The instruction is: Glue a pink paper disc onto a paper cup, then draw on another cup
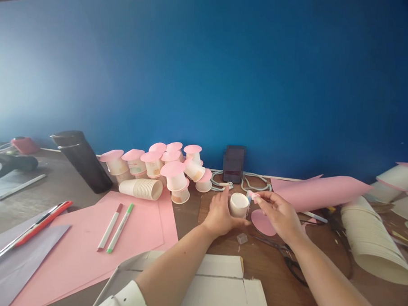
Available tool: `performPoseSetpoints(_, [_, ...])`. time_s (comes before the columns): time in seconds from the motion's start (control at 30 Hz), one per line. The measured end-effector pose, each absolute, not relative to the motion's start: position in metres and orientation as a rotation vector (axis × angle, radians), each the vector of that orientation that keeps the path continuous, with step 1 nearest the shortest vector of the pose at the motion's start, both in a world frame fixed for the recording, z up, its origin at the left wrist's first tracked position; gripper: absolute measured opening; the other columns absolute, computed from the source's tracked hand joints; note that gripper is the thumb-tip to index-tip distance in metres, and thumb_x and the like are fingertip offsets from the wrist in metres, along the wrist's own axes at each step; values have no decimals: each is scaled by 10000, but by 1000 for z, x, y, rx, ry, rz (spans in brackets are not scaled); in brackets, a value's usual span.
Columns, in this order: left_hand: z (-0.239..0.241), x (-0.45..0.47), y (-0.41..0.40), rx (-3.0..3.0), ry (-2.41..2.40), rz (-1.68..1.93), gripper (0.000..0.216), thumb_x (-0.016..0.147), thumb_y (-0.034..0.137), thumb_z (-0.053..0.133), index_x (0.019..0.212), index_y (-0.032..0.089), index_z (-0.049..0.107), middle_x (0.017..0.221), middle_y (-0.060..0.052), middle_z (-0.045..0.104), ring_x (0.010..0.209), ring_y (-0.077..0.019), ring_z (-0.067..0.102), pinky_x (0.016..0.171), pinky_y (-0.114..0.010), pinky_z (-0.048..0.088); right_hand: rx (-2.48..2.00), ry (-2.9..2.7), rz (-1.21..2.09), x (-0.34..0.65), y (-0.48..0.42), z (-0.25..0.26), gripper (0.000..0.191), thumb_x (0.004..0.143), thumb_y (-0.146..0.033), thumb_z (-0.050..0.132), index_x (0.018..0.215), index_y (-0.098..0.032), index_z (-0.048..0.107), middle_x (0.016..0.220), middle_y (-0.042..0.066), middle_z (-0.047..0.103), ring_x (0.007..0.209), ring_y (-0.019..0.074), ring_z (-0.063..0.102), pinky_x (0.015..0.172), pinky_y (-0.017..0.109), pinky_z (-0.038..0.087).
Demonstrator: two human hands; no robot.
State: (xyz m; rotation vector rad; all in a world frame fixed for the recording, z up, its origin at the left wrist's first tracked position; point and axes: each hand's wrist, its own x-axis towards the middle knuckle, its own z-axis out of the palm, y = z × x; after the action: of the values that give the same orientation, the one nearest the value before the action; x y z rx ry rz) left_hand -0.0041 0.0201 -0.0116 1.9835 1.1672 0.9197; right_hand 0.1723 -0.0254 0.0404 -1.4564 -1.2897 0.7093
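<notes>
My left hand [219, 216] curves its thumb and fingers round a small white paper cup [238, 204], whose round opening faces me. At the cup's right side, my right hand [280, 212] pinches a small pale pink and blue thing [251, 196], too small to name. Below that hand lies a pink paper disc [263, 222] on the brown table. A little clear plastic piece [242, 238] rests in front of the cup. Black-handled scissors [292, 263] lie under my right forearm.
Several paper cups topped with pink discs [173, 169] stand back left, behind a stack of cups [141, 188]. Pink sheets [81, 238] carry two markers [119, 228]. A black flask [83, 161], a dark phone-like device [233, 164], rolled pink paper [324, 192] and stacked larger cups [372, 237] surround the space.
</notes>
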Motion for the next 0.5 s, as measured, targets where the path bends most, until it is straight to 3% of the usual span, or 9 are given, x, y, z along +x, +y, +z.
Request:
performPoseSetpoints(0.23, [-11,-1,19,2044,1170,913,1042,565,402,798,1446,181,288,1416,-147,424,1287,-341,366,1072,-483,282,-1399,-1356,760,173,-22,33,388,748,-513,668,970,-195,663,993,78,707,853,211,644,745,310,514])
performPoseSetpoints(0.5, [-12,-4,20,2063,1159,885,1010,595,391,769,1455,185,282,1430,-130,430,1278,-349,377,1067,-493,283,-1383,-1379,823,177,-18,27,353,739,-497,691,952,-217,666,978,55,696,844,190,629,760,297,493])
